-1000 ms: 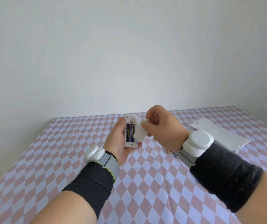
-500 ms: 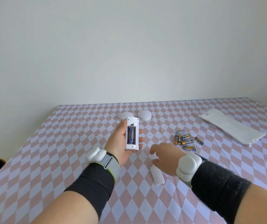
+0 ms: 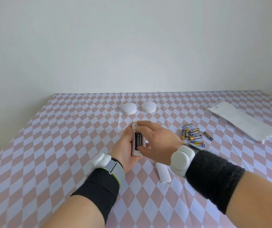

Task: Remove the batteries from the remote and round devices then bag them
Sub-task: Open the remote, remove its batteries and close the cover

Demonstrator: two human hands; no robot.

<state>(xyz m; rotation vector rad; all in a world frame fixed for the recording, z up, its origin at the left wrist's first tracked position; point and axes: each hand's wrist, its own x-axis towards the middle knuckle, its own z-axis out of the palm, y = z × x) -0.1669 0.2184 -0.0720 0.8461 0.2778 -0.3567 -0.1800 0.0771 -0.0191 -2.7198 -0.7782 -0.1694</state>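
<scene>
you are cradling the remote (image 3: 135, 152) in your left hand (image 3: 125, 145), back side up with the compartment open and two batteries (image 3: 138, 140) showing inside it. their long axis is running away from you, along the length of the remote, roughly in line with your left forearm. your right hand (image 3: 155, 142) is arching over the remote from the right, index finger touching its far end and thumb sitting at the near end of the cells, so it is bracketing them lengthwise; it is not yet gripping anything that i can tell. the coming pull probably needs a lift at one end of a cell, not a sideways push. the cover (image 3: 163, 172) is lying on the tablecloth (image 3: 66, 145) just under your right wrist. loose batteries (image 3: 193, 136) are lying further right, the bag (image 3: 242, 120) beyond them, and the round devices (image 3: 138, 108) are sitting past the remote.
</scene>
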